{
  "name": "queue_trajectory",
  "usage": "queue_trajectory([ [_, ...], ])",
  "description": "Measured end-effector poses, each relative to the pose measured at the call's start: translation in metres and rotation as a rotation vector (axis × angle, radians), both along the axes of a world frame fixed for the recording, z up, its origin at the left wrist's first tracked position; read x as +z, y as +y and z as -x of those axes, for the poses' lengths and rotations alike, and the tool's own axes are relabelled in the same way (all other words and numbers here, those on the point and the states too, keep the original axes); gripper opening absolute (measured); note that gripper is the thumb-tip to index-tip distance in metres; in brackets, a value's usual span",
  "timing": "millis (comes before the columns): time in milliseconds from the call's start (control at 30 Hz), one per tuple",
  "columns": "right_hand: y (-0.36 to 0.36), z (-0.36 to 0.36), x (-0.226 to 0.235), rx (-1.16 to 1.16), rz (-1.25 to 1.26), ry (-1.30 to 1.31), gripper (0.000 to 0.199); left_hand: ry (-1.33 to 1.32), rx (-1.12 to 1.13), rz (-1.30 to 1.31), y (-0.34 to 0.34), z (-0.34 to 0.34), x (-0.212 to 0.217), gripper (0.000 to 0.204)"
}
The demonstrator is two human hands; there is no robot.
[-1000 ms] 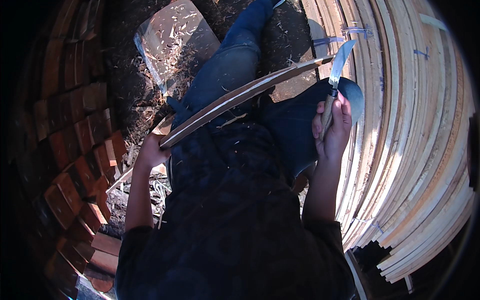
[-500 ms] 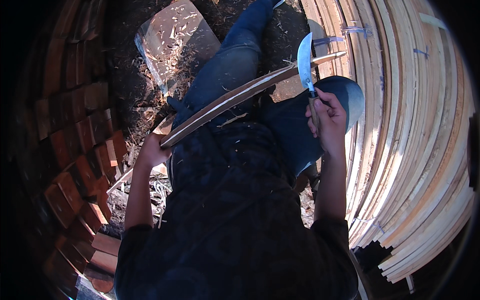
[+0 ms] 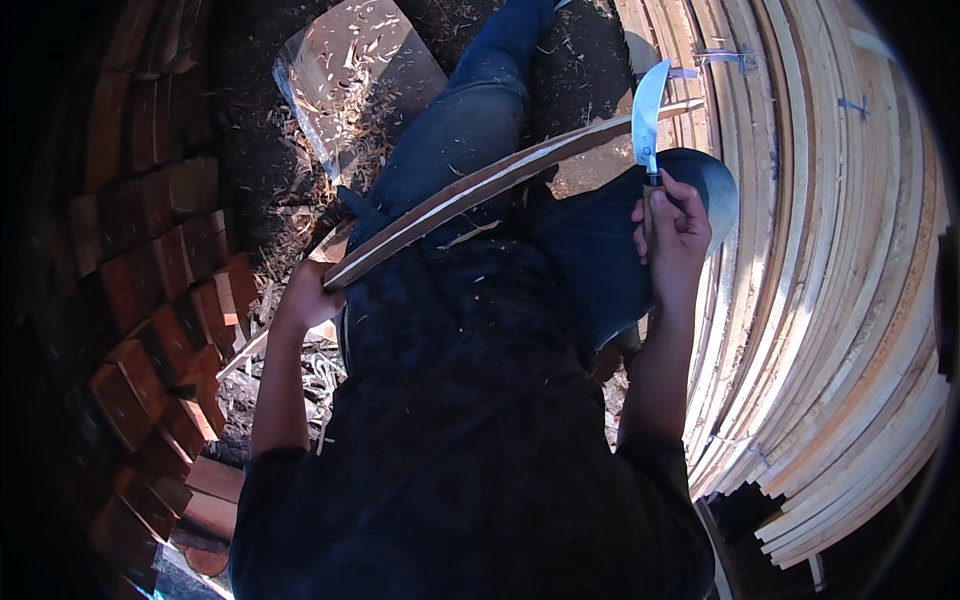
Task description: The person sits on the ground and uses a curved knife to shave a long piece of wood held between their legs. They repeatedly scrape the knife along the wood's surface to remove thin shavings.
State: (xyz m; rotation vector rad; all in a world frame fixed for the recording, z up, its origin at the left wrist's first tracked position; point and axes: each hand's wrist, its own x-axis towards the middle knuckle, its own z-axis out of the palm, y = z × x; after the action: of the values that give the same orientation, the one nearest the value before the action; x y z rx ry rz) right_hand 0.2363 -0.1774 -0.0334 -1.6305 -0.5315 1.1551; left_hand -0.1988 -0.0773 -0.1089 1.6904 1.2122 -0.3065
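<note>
My left hand [image 3: 309, 296] is closed around the near end of a long wooden strip [image 3: 440, 207]. The strip slants up to the right across my lap, brown with a pale cut band along it, and its far end is light bare wood. In my right hand [image 3: 676, 235] is a knife [image 3: 648, 115], gripped by its wooden handle. Its broad curved blade points upward and overlaps the strip near the far end; I cannot tell whether they touch. A thin shaving [image 3: 470, 235] lies beneath the strip.
Long pale wooden strips [image 3: 800, 260], bundled with ties, are stacked on the right. Reddish-brown wood blocks [image 3: 150, 370] are piled on the left. A flat board [image 3: 365, 60] covered in shavings lies ahead on the ground, beside my outstretched leg [image 3: 450, 130].
My right hand and the knife have moved right and slightly up, toward the strip's far end. My left hand keeps its hold on the strip.
</note>
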Motion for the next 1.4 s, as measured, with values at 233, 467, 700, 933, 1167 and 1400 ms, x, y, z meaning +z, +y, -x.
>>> queue_trajectory([
  [233, 0.005, 0.005, 0.004, -0.041, -0.021, 0.003, 0.024, 0.002, 0.0, -0.05, 0.001, -0.002, -0.001, 0.015],
  [467, 0.0, 0.009, 0.014, -0.09, 0.039, -0.059, 0.024, -0.024, 0.016, -0.108, -0.004, -0.004, 0.001, 0.015],
  [700, -0.005, 0.012, 0.023, 0.185, 0.126, -0.159, 0.023, 0.073, -0.031, -0.271, -0.017, 0.006, -0.007, 0.024],
  [933, -0.01, -0.001, 0.024, 0.146, 0.107, -0.175, 0.024, 0.055, -0.061, -0.373, -0.027, 0.01, -0.011, 0.035],
  [1167, -0.008, 0.002, 0.012, 0.07, 0.056, -0.127, 0.027, 0.055, -0.071, -0.42, -0.028, 0.011, -0.012, 0.038],
  [1400, -0.007, 0.004, 0.009, 0.148, 0.064, 0.077, 0.027, 0.038, -0.053, -0.436, -0.031, 0.018, -0.019, 0.037],
])
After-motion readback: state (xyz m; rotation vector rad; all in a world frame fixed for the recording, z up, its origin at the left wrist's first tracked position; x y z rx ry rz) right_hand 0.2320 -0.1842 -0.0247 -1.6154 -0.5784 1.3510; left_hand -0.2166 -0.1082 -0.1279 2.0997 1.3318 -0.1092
